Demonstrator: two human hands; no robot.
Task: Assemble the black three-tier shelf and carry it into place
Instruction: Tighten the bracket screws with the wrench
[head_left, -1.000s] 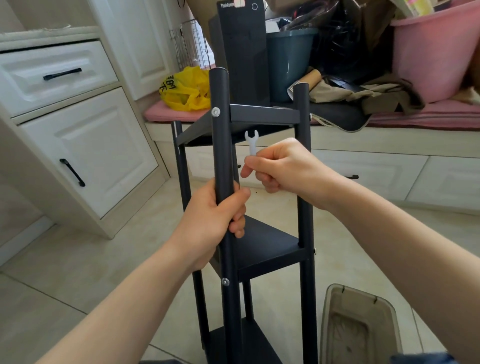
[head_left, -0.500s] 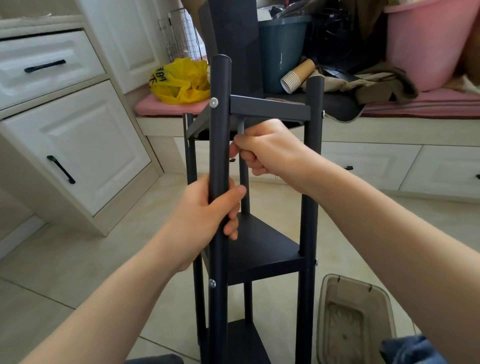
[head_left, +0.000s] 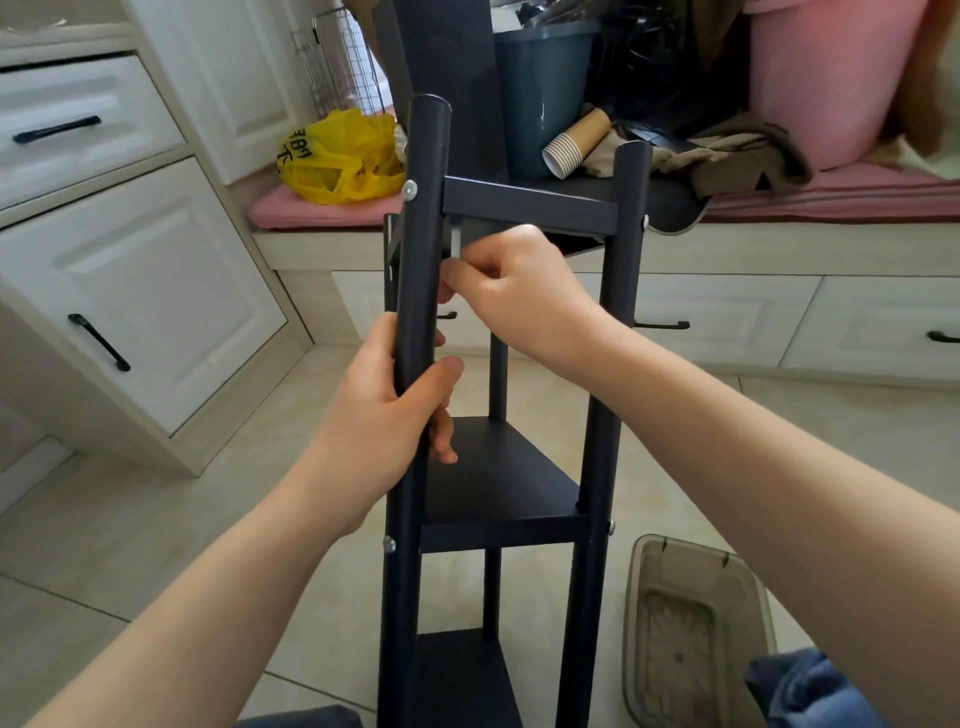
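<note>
The black three-tier shelf (head_left: 498, 483) stands upright on the tiled floor (head_left: 156, 519), directly in front of the seated person and just short of the cushioned window seat (head_left: 311, 210).

The left hand (head_left: 374, 426) has its grip clamped round the front-left post (head_left: 423, 208), between the top and middle tiers. Thumb and fingers wrap fully round the tube. This hold looks meant to steady the frame against twisting while a fastening is worked.

The right hand (head_left: 519, 286) reaches in behind that post, just under the top tier (head_left: 530, 205). Its grip is pinched on a flat silver tool (head_left: 456, 240) that points up to the underside of the tier. The tool's head is hidden, so it cannot be confirmed as seated on a nut. A screw head (head_left: 411, 190) shows on the outer face of the post at the same joint, and the tool probably serves its inner end.

All three tiers are mounted and screw heads show at the other visible joints. Assembly appears near its end, with the carry not yet begun.

A clear plastic bin (head_left: 636, 623) lies on the floor just right of the shelf and may obstruct the lift.
</note>
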